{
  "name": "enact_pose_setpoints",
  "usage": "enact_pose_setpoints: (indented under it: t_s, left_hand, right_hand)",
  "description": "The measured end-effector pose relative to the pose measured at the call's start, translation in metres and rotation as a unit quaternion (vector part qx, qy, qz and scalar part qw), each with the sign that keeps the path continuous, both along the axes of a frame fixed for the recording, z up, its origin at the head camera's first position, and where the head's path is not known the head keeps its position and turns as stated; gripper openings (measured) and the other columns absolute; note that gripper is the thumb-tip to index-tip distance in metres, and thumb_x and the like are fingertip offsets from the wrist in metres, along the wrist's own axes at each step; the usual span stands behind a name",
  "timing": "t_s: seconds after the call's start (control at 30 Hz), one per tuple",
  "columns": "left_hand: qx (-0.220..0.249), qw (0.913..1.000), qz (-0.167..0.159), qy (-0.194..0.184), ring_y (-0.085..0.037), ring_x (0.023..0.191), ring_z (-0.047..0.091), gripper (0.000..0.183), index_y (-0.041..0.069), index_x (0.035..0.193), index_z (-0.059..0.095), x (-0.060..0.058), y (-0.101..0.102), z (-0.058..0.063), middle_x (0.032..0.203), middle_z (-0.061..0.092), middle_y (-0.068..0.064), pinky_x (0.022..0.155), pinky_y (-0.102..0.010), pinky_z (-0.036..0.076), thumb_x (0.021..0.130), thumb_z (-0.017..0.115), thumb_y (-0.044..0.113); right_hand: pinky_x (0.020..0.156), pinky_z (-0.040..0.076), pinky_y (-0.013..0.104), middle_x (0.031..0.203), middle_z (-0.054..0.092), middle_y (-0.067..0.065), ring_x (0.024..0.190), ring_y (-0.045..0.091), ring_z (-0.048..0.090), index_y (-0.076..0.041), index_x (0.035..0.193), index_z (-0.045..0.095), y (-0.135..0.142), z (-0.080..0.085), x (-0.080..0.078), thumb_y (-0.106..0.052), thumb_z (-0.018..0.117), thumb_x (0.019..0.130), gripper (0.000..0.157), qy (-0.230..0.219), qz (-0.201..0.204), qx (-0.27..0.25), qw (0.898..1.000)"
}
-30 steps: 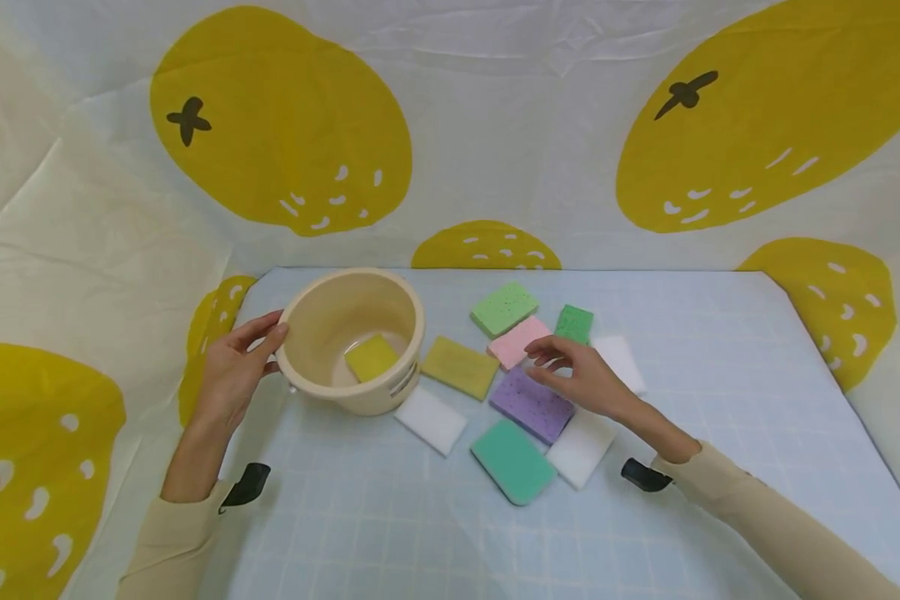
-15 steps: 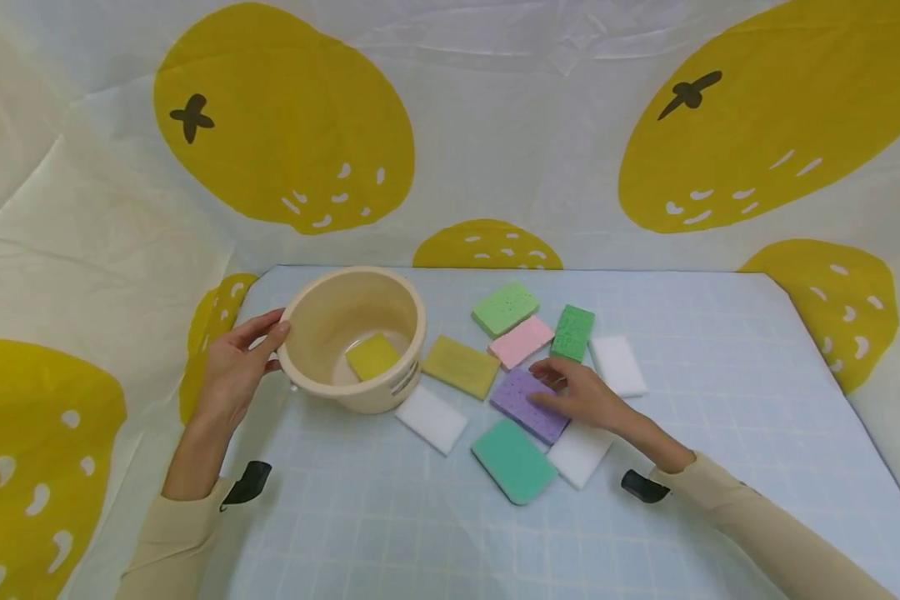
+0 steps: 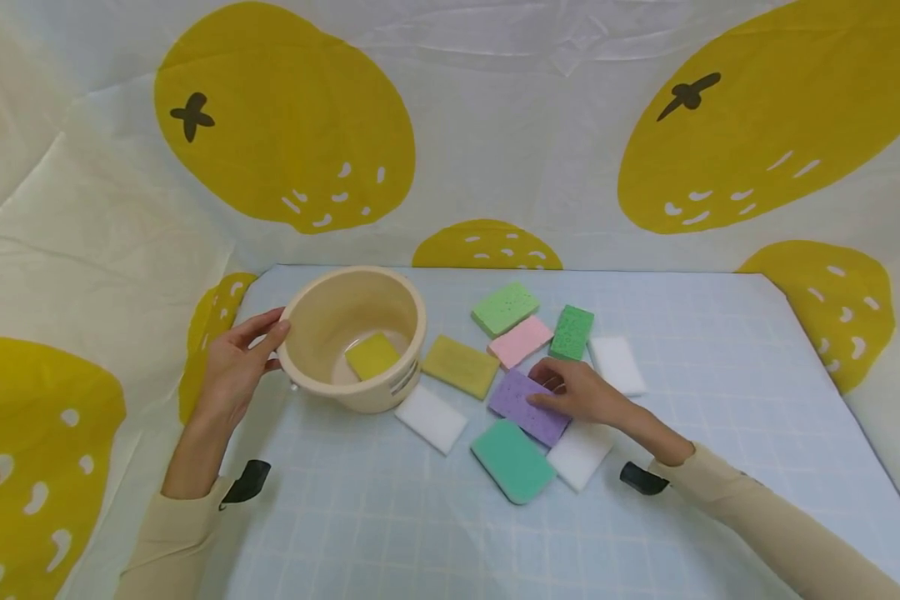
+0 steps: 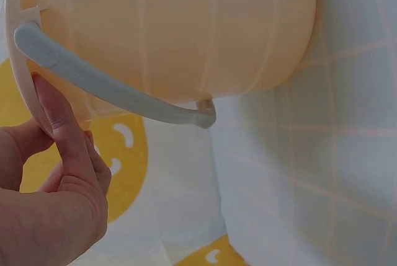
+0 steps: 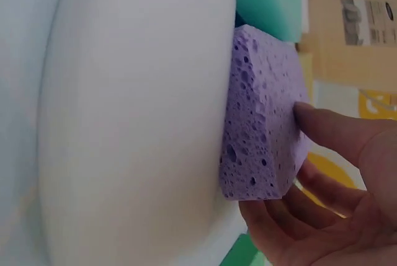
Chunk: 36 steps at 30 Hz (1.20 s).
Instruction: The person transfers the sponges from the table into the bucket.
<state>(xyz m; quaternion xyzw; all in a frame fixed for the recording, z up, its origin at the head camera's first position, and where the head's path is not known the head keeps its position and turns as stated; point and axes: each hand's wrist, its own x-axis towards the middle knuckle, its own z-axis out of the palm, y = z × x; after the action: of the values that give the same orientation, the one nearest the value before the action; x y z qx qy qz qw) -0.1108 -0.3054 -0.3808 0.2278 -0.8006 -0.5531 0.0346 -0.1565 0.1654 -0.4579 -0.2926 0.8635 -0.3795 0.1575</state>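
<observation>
My left hand [image 3: 240, 358] pinches the rim of a beige bucket [image 3: 322, 325], thumb and fingers on either side of it. A yellow sponge [image 3: 372, 357] lies inside the bucket. In the left wrist view the bucket's grey handle [image 4: 118, 89] hangs down along the outside. My right hand [image 3: 581, 393] grips a purple sponge [image 3: 521, 402], the thumb on its upper face and the fingers at its far edge. In the right wrist view this porous purple sponge [image 5: 263, 117] overlaps a white sponge [image 5: 133, 117]. A teal sponge [image 3: 513, 462] lies close by.
Around the purple sponge lie a pink sponge [image 3: 521, 340], a light green sponge [image 3: 506, 308], a darker green sponge [image 3: 572, 332] and a white sponge [image 3: 618, 367]. Beside the bucket are an olive-yellow sponge [image 3: 461, 367] and another white sponge [image 3: 431, 418].
My right hand has come down from above the sponges and taken hold of the purple sponge, which has shifted slightly. The left hand stays on the bucket's rim.
</observation>
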Motion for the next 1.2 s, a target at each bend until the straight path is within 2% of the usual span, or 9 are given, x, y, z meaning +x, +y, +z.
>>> enact_pose_setpoints:
  t_s: [0.2,0.4,0.5,0.93,1.07,1.2]
  left_hand:
    - [-0.004,1.0,-0.003,0.001,-0.011,0.096,0.063,0.061,0.015,0.148,0.058,0.001,0.0,0.001,0.149,0.054,-0.01,0.076,-0.016,0.057,0.097,0.066,0.048]
    - [-0.006,1.0,-0.002,0.003,-0.011,0.095,0.063,0.061,0.015,0.148,0.057,0.0,0.0,0.001,0.148,0.054,-0.011,0.076,-0.016,0.057,0.097,0.066,0.048]
    - [-0.008,1.0,-0.003,0.002,-0.011,0.096,0.063,0.061,0.015,0.148,0.057,0.0,-0.001,0.0,0.149,0.054,-0.011,0.076,-0.016,0.057,0.097,0.066,0.048]
    - [-0.003,1.0,-0.005,0.0,-0.012,0.097,0.063,0.061,0.016,0.148,0.058,-0.001,-0.001,-0.001,0.149,0.054,-0.01,0.076,-0.016,0.057,0.097,0.066,0.049]
    - [0.003,1.0,-0.006,0.005,-0.012,0.096,0.063,0.061,0.015,0.147,0.058,-0.001,-0.002,-0.001,0.148,0.054,-0.01,0.076,-0.016,0.057,0.097,0.066,0.049]
    - [0.005,1.0,-0.004,0.006,-0.011,0.096,0.062,0.061,0.016,0.147,0.058,-0.001,-0.002,-0.001,0.147,0.055,-0.01,0.076,-0.016,0.057,0.096,0.067,0.049]
  right_hand:
    - [0.084,0.06,0.039,0.105,0.072,0.01,0.099,0.027,0.07,0.003,0.114,0.069,0.001,0.021,-0.005,-0.01,0.076,0.094,0.025,0.0,0.013,0.01,1.0]
    - [0.088,0.058,0.048,0.108,0.072,0.009,0.1,0.026,0.069,0.001,0.116,0.069,0.001,0.041,-0.012,-0.012,0.078,0.093,0.028,0.003,0.008,0.006,1.0]
    - [0.089,0.058,0.047,0.108,0.072,0.007,0.101,0.025,0.069,0.0,0.116,0.07,0.0,0.051,-0.014,-0.012,0.079,0.092,0.029,0.002,-0.001,0.007,1.0]
    - [0.094,0.056,0.048,0.103,0.071,0.004,0.098,0.02,0.069,-0.005,0.113,0.071,-0.007,0.082,-0.024,-0.014,0.081,0.09,0.027,0.002,-0.007,-0.013,1.0]
    - [0.093,0.056,0.045,0.102,0.072,0.004,0.096,0.018,0.069,-0.006,0.113,0.073,-0.012,0.092,-0.028,-0.016,0.081,0.091,0.026,0.002,-0.004,-0.019,1.0]
    - [0.091,0.057,0.035,0.104,0.073,0.004,0.097,0.018,0.069,-0.006,0.114,0.073,-0.017,0.104,-0.032,-0.017,0.081,0.091,0.027,0.005,-0.003,-0.016,1.0]
